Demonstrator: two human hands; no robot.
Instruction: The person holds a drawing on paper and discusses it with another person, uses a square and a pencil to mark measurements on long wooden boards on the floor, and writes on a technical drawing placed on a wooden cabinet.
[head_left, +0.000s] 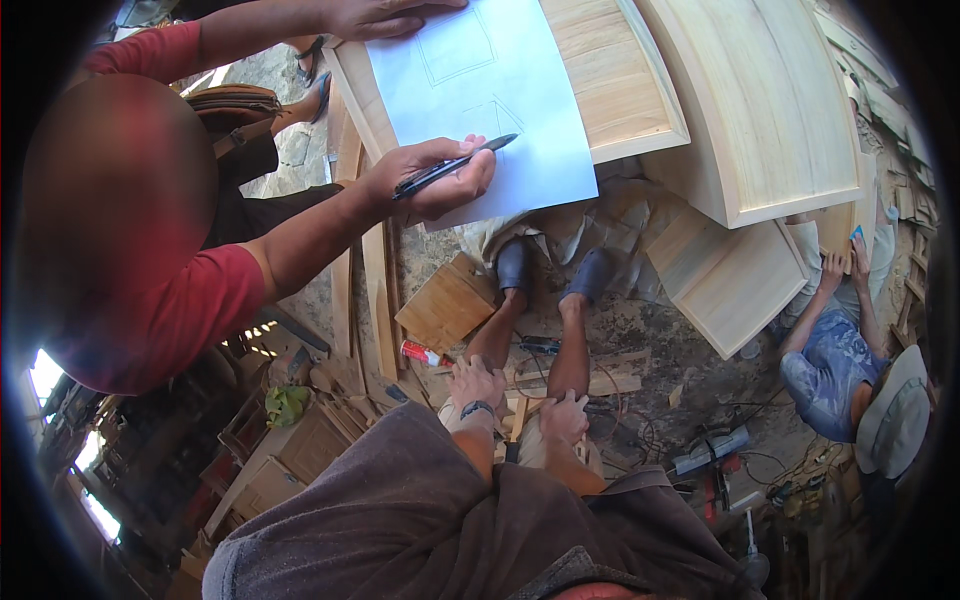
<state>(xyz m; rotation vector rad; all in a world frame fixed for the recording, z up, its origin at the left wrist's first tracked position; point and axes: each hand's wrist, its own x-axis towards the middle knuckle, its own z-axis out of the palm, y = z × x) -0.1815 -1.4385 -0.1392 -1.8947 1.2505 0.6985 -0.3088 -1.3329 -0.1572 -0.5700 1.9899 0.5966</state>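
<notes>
My left hand (477, 386), with a dark band at the wrist, rests on my left knee with its fingers apart and nothing in it. On the other knee lies my right hand (565, 418), holding nothing I can see, its fingers draped loosely. In front of me, a person in a red shirt holds a black pen (455, 166) over a white sheet of paper (545, 125). Pencil-like outlines of box shapes (458, 48) are drawn on the sheet. That person's other hand presses on the paper's far edge. The sheet lies over pale wooden furniture.
A large pale wooden cabinet piece (760, 100) stands at far right, beside a tilted wooden panel (728, 280). A second person in a hat (893, 410) works at the right. Wood scraps, cords, a red-and-white tube (424, 353) and a wooden block (447, 303) litter the floor.
</notes>
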